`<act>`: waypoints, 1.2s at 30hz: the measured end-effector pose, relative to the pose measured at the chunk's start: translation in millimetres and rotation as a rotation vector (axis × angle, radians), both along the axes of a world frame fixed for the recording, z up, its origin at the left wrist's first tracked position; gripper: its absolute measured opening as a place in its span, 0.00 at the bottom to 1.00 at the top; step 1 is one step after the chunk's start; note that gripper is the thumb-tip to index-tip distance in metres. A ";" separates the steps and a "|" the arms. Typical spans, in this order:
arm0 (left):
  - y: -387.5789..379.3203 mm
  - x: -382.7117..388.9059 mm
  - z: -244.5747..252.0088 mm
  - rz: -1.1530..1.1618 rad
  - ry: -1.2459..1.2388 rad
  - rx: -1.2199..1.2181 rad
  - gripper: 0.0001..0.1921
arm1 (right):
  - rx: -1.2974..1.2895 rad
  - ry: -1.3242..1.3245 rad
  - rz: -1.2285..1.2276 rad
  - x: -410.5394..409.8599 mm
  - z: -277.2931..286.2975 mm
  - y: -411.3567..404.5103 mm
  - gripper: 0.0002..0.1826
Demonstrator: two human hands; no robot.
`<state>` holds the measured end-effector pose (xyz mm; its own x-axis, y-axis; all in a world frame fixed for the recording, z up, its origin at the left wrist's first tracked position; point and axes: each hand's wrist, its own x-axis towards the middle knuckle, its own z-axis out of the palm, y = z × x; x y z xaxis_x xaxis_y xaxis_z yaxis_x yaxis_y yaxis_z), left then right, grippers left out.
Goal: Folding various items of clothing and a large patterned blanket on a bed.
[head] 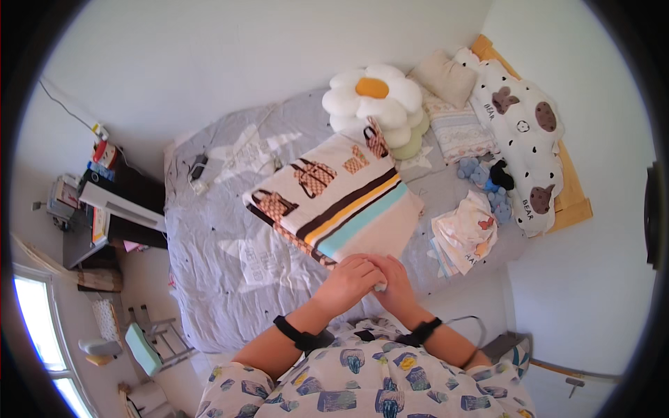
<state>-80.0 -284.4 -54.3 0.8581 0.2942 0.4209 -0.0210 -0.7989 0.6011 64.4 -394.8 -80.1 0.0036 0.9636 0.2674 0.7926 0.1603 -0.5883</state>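
My left hand (351, 279) and my right hand (394, 285) meet in front of my body, fingers curled together. Between them pokes out a small white piece (380, 287); whether it belongs to the blanket, I cannot tell. My fingertips overlap the near edge of a folded blanket (360, 224), which lies on the bed. Handbag motifs and brown, yellow and turquoise stripes run across the blanket, with a patterned trim along its left edge. The rest of that near edge is hidden by my hands.
Grey star-patterned bedding (209, 292) covers the bed. Beyond the blanket sit a daisy-shaped cushion (376, 104) and a beige pillow (444, 78). Plush toys (486, 177) and crumpled printed cloth (465, 232) lie right. A black adapter (197, 167) rests left. A folding chair (143, 347) stands lower left.
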 end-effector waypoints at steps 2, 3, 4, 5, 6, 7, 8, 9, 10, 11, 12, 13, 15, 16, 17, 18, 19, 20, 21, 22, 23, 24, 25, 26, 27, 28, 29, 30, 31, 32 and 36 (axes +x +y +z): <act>-17.3 -18.2 -27.6 0.092 0.057 -0.219 0.14 | -0.044 0.035 -0.132 -4.0 -68.2 -11.8 0.27; -26.2 -35.1 -44.2 0.196 0.111 -0.414 0.14 | -0.064 0.049 -0.120 -7.4 -82.2 -20.3 0.27; -39.4 -59.3 -83.7 0.450 0.093 -0.514 0.16 | -0.146 0.109 -0.096 -8.7 -92.2 -27.7 0.21; -56.6 -88.5 -144.5 0.702 0.079 -0.616 0.19 | -0.237 0.167 -0.077 -10.3 -101.0 -35.2 0.16; -72.2 -123.9 -219.5 0.914 0.154 -0.803 0.24 | -0.335 0.175 -0.031 -13.4 -96.4 -38.7 0.17; -80.0 -151.6 -279.7 1.117 0.229 -0.991 0.29 | -0.357 0.179 -0.018 -14.8 -96.3 -44.9 0.17; -77.2 -165.6 -311.2 1.127 0.237 -1.010 0.29 | -0.363 0.188 -0.021 -14.3 -98.6 -53.0 0.17; -68.6 -174.2 -334.1 1.180 0.158 -1.533 0.33 | -0.363 0.195 -0.030 -14.9 -98.4 -55.9 0.17; -58.5 -170.0 -342.7 1.175 0.059 -2.061 0.37 | -0.373 0.188 -0.035 -14.9 -90.0 -52.8 0.17; -47.4 -159.6 -353.5 1.240 0.100 -2.083 0.43 | -0.400 0.255 -0.095 -14.9 -80.1 -50.1 0.19; -29.3 -139.8 -351.8 1.307 -0.041 -2.136 0.43 | -0.423 0.312 -0.177 -9.9 -71.2 -50.7 0.20; -13.5 -122.1 -348.9 1.365 -0.182 -2.184 0.43 | -0.427 0.291 -0.215 -3.5 -64.9 -52.0 0.20; 22.6 -175.0 -426.3 -0.398 -1.243 -2.344 0.40 | -0.263 0.209 -0.043 1.2 -41.5 -34.3 0.21; 37.7 -152.8 -403.3 0.316 -0.968 -2.456 0.37 | -0.273 0.184 -0.115 12.6 -39.6 -45.3 0.21; 55.1 -132.9 -366.6 0.998 -0.597 -2.354 0.34 | -0.308 0.170 -0.161 24.9 -34.4 -59.2 0.20; 66.7 -135.3 -361.9 0.949 -0.609 -2.266 0.33 | -0.325 0.160 -0.146 32.6 -24.8 -63.2 0.18; 80.1 -136.5 -355.2 0.896 -0.613 -2.181 0.31 | -0.315 0.153 -0.165 40.8 -22.1 -68.6 0.18; 94.0 -137.8 -348.1 0.927 -0.616 -2.061 0.29 | -0.272 0.123 -0.245 50.8 -23.1 -74.6 0.18; 109.3 -133.2 -327.0 0.956 -0.607 -1.937 0.28 | -0.229 0.102 -0.331 60.4 -26.6 -81.9 0.18; 127.7 -118.6 -292.8 1.000 -0.481 -1.842 0.24 | -0.282 0.080 -0.465 71.8 -29.1 -83.8 0.19; 146.3 -104.1 -262.8 0.929 -0.408 -1.743 0.22 | -0.235 0.105 -0.522 95.0 -41.4 -80.6 0.20; 164.0 -81.9 -222.4 0.868 -0.358 -1.541 0.23 | -0.187 0.132 -0.583 120.0 -50.8 -75.3 0.20; 195.0 -80.4 -209.6 0.751 -0.365 -1.402 0.23 | -0.169 0.162 -0.690 136.3 -42.0 -53.4 0.20; 217.7 -50.3 -170.9 0.676 -0.322 -1.311 0.21 | -0.106 0.055 -0.856 169.9 -55.8 -46.9 0.22; 241.6 -34.4 -131.1 0.681 -0.284 -1.258 0.21 | -0.143 0.162 -0.708 190.1 -18.7 -19.2 0.23; 245.4 0.2 -76.2 0.645 -0.318 -1.229 0.19 | 0.048 0.080 -0.729 223.3 -16.9 -14.0 0.24; 264.5 7.6 -41.6 0.604 -0.399 -1.153 0.17 | 0.178 0.099 -0.691 234.3 11.1 9.3 0.24; 289.5 4.4 -17.7 0.569 -0.447 -1.024 0.16 | 0.303 0.117 -0.651 236.0 48.9 29.4 0.24; 291.7 9.5 13.0 0.571 -0.449 -0.984 0.16 | 0.272 0.199 -0.676 239.6 78.4 35.4 0.24; 293.5 12.1 46.5 0.575 -0.456 -0.941 0.15 | 0.237 0.279 -0.693 238.7 108.0 36.5 0.24; 281.0 -26.9 110.3 0.508 -0.524 -0.981 0.17 | 0.217 0.525 -0.470 217.0 182.8 12.9 0.21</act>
<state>-106.8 -3.4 56.0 0.3466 0.9334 0.0926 -0.2592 0.0005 0.9658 281.5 -381.8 102.7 0.5834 0.7544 0.3010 0.4290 0.0285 -0.9029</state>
